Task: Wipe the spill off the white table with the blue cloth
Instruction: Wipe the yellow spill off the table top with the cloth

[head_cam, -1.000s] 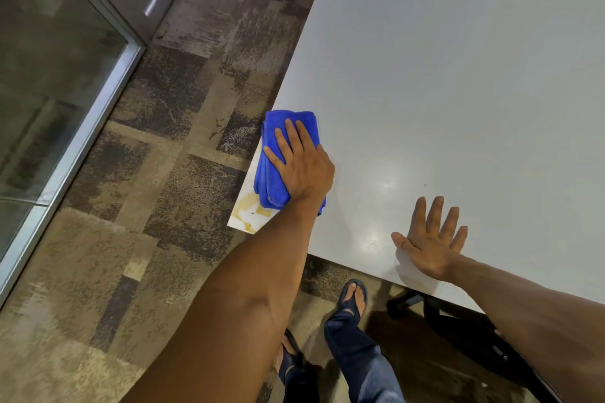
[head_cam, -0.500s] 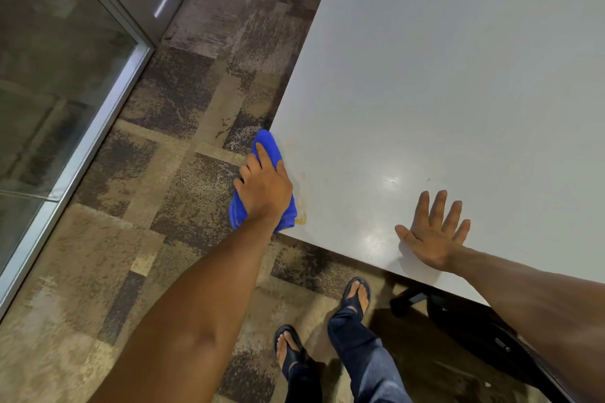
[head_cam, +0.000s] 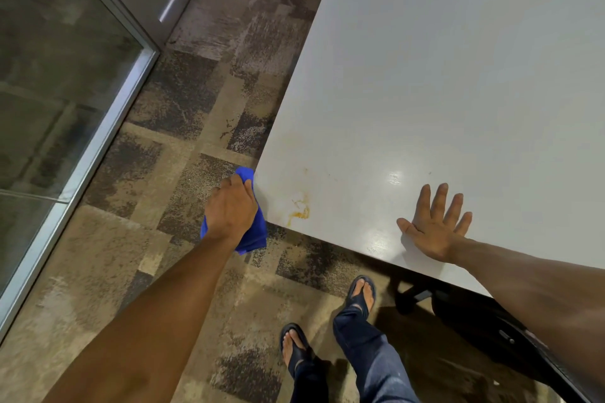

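Note:
The white table point(head_cam: 442, 85) fills the upper right, its near left corner pointing toward me. A thin yellow-orange smear of spill point(head_cam: 299, 210) lies just inside that corner, with a faint streak above it. My left hand point(head_cam: 230, 208) is shut on the blue cloth point(head_cam: 255, 232) and sits off the table's left edge, over the carpet beside the corner. The cloth hangs below and pokes out above my fingers. My right hand point(head_cam: 435, 226) rests flat on the tabletop near the front edge, fingers spread, holding nothing.
Patterned brown carpet point(head_cam: 183, 127) covers the floor to the left. A glass wall with a metal frame point(head_cam: 108, 114) runs along the far left. My sandalled feet point(head_cam: 360, 293) stand below the table edge, next to a dark chair base point(head_cam: 465, 314).
My left hand swept the blue cloth down and left across the corner and off the table edge. Most of the yellow spill is gone; a thin smear shows. My right hand stayed put.

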`<state>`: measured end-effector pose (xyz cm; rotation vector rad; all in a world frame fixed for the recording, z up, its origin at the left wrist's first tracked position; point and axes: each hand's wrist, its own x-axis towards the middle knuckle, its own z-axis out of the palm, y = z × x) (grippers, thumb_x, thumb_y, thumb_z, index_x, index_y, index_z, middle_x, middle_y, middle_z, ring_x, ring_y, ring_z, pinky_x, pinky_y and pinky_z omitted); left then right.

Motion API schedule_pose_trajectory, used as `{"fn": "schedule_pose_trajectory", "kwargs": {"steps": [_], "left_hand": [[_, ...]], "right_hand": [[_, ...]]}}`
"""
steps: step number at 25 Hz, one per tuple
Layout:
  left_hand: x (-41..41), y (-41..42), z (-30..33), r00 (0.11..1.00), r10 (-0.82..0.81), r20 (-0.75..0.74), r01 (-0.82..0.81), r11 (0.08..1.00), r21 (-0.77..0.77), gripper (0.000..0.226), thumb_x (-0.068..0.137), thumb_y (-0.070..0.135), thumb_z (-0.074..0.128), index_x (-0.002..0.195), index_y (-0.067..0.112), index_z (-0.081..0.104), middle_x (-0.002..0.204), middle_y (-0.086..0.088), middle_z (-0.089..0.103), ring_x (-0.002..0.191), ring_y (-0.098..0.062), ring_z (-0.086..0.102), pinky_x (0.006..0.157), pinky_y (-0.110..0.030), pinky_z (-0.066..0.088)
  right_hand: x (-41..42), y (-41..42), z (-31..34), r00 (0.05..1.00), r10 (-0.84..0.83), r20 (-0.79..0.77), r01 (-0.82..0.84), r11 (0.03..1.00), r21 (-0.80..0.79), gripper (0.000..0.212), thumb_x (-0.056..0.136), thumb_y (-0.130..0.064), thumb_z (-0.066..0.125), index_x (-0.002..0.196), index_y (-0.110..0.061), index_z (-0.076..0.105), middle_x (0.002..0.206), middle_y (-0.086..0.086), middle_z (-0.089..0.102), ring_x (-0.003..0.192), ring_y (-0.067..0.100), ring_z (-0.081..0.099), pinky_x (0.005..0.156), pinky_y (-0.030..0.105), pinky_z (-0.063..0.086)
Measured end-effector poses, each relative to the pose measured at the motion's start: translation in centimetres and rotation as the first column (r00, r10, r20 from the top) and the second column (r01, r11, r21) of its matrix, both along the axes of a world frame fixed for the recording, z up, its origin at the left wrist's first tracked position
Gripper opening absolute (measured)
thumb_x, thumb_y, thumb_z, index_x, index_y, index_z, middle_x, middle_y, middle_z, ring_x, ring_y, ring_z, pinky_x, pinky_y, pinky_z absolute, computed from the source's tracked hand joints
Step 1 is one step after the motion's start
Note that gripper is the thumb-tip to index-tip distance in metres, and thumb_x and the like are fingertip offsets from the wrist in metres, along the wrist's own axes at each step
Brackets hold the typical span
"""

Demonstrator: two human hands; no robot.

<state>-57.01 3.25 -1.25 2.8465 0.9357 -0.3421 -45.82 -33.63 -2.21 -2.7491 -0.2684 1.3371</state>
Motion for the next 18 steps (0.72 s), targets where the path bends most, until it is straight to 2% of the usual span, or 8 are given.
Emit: {"fn": "schedule_pose_trajectory", "kwargs": {"steps": [3,5,7,9,11,14,16,18], "left_hand": [[1.3,0.0,2.1,0.977,-0.131,0.168,0.113,0.987,0.116,0.04,0.103,0.033,0.028,0.103,0.003,0.053,0.092,-0.017,0.063,0.076,-0.031,0.06,0.069,-0.044,0.052],[3.2,-2.0,2.9,0.92,-0.328,0.216,0.278,0.932,0.233,0.039,0.102,0.036,0.025,0.101,0.007,0.052,0.086,-0.013,0.061,0.07,-0.026,0.055,0.062,-0.04,0.049],[5.0,-5.3,2.8,0.846,-0.476,0.24,0.401,0.865,0.303,0.036,0.101,0.037,0.03,0.105,0.009,0.051,0.088,-0.011,0.059,0.07,-0.025,0.05,0.061,-0.038,0.041],[6.1,-8.9,1.8,0.807,-0.535,0.249,0.468,0.837,0.283,0.037,0.097,0.037,0.04,0.12,0.01,0.05,0.105,-0.013,0.06,0.08,-0.029,0.054,0.069,-0.041,0.042],[6.0,-12.0,-0.1,0.785,-0.585,0.205,0.546,0.809,0.218,0.048,0.092,0.032,0.048,0.136,0.013,0.043,0.125,-0.016,0.055,0.096,-0.035,0.055,0.079,-0.046,0.044],[4.5,-14.4,-2.6,0.778,-0.604,0.17,0.588,0.797,0.141,0.061,0.091,0.029,0.042,0.149,0.015,0.031,0.145,-0.019,0.043,0.115,-0.041,0.049,0.092,-0.053,0.041],[3.7,-14.5,-3.8,0.798,-0.574,0.184,0.563,0.819,0.114,0.064,0.098,0.042,0.034,0.156,0.017,0.02,0.158,-0.018,0.029,0.136,-0.044,0.035,0.107,-0.058,0.033],[3.7,-13.9,-4.6,0.801,-0.567,0.193,0.558,0.823,0.103,0.065,0.1,0.048,0.024,0.158,0.02,0.01,0.164,-0.017,0.014,0.147,-0.044,0.016,0.115,-0.064,0.017]], "right_hand": [[0.0,0.1,0.0,1.0,-0.008,0.0,0.008,1.0,-0.005,0.087,0.092,-0.076,0.014,0.111,-0.043,-0.064,0.121,-0.006,-0.073,0.111,0.031,-0.064,0.108,0.061,-0.026],[-0.1,0.1,0.1,1.0,-0.016,-0.005,0.016,1.0,0.006,0.087,0.091,-0.077,0.013,0.111,-0.043,-0.064,0.121,-0.006,-0.073,0.111,0.031,-0.064,0.108,0.061,-0.027],[-0.1,0.0,0.1,1.0,-0.015,-0.008,0.015,1.0,0.022,0.087,0.09,-0.077,0.013,0.112,-0.043,-0.064,0.122,-0.007,-0.073,0.112,0.03,-0.064,0.108,0.06,-0.028],[-0.2,0.0,0.2,1.0,-0.009,-0.007,0.01,1.0,0.028,0.087,0.09,-0.077,0.013,0.114,-0.044,-0.063,0.123,-0.008,-0.072,0.113,0.03,-0.064,0.107,0.059,-0.029],[-0.2,0.0,0.4,1.0,-0.009,-0.007,0.009,1.0,0.028,0.087,0.092,-0.076,0.014,0.114,-0.043,-0.063,0.123,-0.008,-0.072,0.115,0.029,-0.064,0.107,0.057,-0.03],[-0.3,0.2,0.7,1.0,-0.011,-0.001,0.012,1.0,0.022,0.087,0.094,-0.074,0.016,0.114,-0.042,-0.063,0.126,-0.006,-0.071,0.117,0.029,-0.062,0.104,0.055,-0.032],[-0.4,0.4,0.7,1.0,-0.011,-0.003,0.011,1.0,0.022,0.088,0.094,-0.073,0.016,0.115,-0.041,-0.063,0.127,-0.006,-0.071,0.117,0.029,-0.063,0.102,0.052,-0.034],[-0.4,0.4,0.9,1.0,-0.01,0.002,0.01,1.0,0.015,0.088,0.095,-0.072,0.017,0.117,-0.04,-0.062,0.127,-0.005,-0.071,0.117,0.029,-0.063,0.1,0.05,-0.036]]}}
